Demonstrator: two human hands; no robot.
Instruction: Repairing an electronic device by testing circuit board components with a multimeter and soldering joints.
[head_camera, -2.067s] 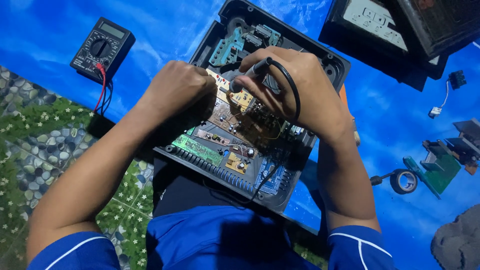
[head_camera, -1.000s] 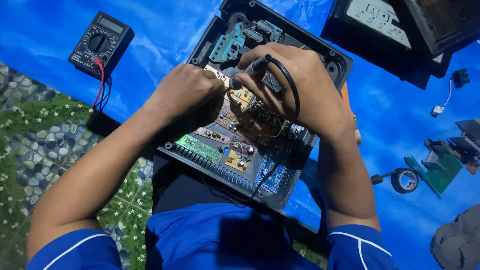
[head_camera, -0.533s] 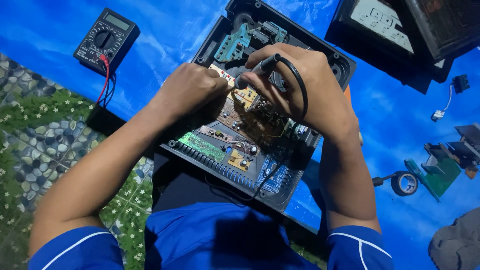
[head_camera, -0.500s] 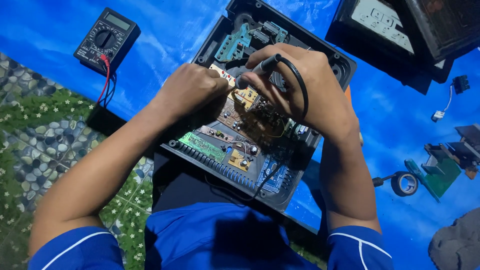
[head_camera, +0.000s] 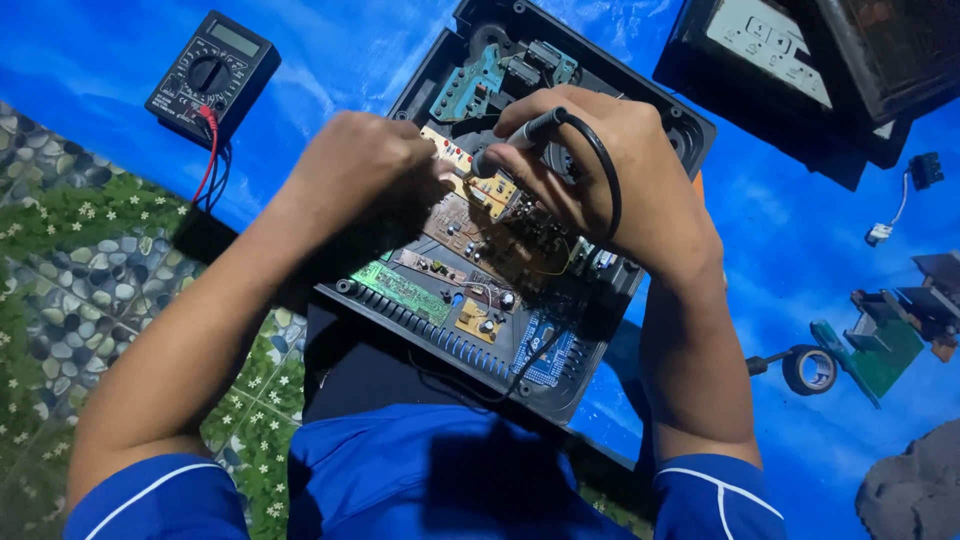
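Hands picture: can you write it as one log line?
left hand: on circuit board | right hand: holds black probe on board | multimeter: aside

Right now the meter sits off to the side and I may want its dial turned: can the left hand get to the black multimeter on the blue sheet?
Probably yes: the left hand is free-looking, with bare blue sheet between it and the black multimeter.

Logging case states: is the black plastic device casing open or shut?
Open: the black plastic device casing has no cover, its circuit boards exposed.
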